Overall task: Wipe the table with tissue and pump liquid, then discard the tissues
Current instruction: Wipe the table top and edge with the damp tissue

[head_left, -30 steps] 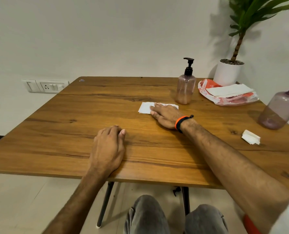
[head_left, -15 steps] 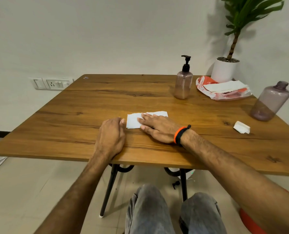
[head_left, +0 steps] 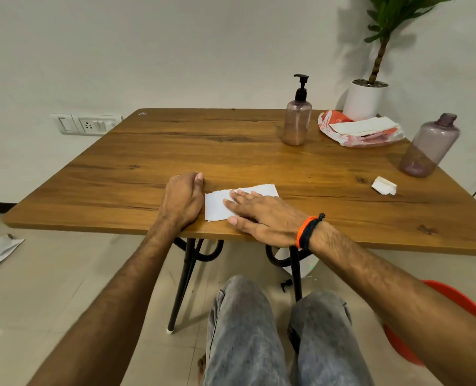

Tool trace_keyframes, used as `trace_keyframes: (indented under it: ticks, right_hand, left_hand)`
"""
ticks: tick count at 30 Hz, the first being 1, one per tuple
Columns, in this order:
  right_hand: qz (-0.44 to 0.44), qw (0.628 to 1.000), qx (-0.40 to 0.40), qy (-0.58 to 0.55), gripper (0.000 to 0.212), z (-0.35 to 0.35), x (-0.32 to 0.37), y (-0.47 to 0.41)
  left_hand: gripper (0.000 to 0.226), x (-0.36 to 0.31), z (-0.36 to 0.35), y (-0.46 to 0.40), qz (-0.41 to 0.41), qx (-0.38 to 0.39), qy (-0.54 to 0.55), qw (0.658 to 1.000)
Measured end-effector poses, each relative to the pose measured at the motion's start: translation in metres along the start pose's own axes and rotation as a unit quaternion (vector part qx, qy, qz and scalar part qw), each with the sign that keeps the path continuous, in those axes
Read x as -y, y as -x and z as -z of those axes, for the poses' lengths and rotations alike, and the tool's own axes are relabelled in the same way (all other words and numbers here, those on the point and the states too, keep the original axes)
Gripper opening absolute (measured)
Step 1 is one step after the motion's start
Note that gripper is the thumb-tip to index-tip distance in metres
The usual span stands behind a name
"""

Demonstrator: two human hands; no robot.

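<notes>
1. Right now your right hand (head_left: 261, 215) lies flat on the tissue (head_left: 217, 204), fingers straight and spread, pressing it to the table (head_left: 231, 151) near the front edge. Nothing is gripped; the sheet is only pinned under your palm and fingers.
2. Your left hand (head_left: 182, 200) rests on the wood just beside the tissue's left edge, fingers loosely curled, thumb up, holding nothing. It looks to be touching the sheet's edge or very nearly.
3. Keep your palm pressure even. A thin sheet probably drags and bunches if only the fingertips bear down, so let the whole flat hand carry it.
4. Work in overlapping passes, and move your left hand clear before sweeping that way, or the tissue will likely fold against it.
5. Mind the front edge: the sheet is close to it, and a pull towards you could slide it off onto your lap.
6. The pump bottle (head_left: 298, 121) stands well apart at the far right, near the packet of tissues (head_left: 362, 129). I cannot tell whether the wood under your hand is wet; if the sheet drags dry, fetch more liquid.
7. A crumpled tissue (head_left: 384, 186) lies near the right side, by the capless bottle (head_left: 428, 149). Gather it along with this sheet when you come to discarding.
</notes>
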State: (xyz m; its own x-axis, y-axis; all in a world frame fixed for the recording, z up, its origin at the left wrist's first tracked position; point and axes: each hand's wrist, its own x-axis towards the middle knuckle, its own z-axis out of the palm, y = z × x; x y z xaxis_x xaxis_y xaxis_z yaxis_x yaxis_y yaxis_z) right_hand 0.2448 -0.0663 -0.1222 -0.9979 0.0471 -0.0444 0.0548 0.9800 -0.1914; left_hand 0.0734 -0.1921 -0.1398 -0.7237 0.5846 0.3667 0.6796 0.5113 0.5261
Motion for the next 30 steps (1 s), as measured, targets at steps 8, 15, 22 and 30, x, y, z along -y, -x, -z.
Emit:
trace_keyframes:
  ticks: [8, 15, 22, 30]
  right_hand:
    - [0.019, 0.997, -0.060, 0.041, 0.065, -0.015, 0.016, 0.035]
    - [0.035, 0.994, -0.088, 0.058, 0.066, -0.017, 0.021, 0.058]
    - [0.015, 0.912, -0.155, -0.380, 0.028, 0.049, -0.012, 0.055]
    - [-0.145, 0.941, -0.301, -0.057, 0.034, 0.064, -0.061, -0.056]
  left_hand:
    - [0.038, 0.000, 0.000, 0.001, -0.001, 0.002, 0.000, 1.000]
    - [0.037, 0.001, 0.000, 0.001, -0.014, 0.003, -0.001, 1.000]
    - [0.039, 0.000, 0.002, 0.002, -0.024, 0.019, -0.020, 0.999]
    - [0.040, 0.000, -0.001, 0.002, -0.043, 0.066, -0.082, 0.994]
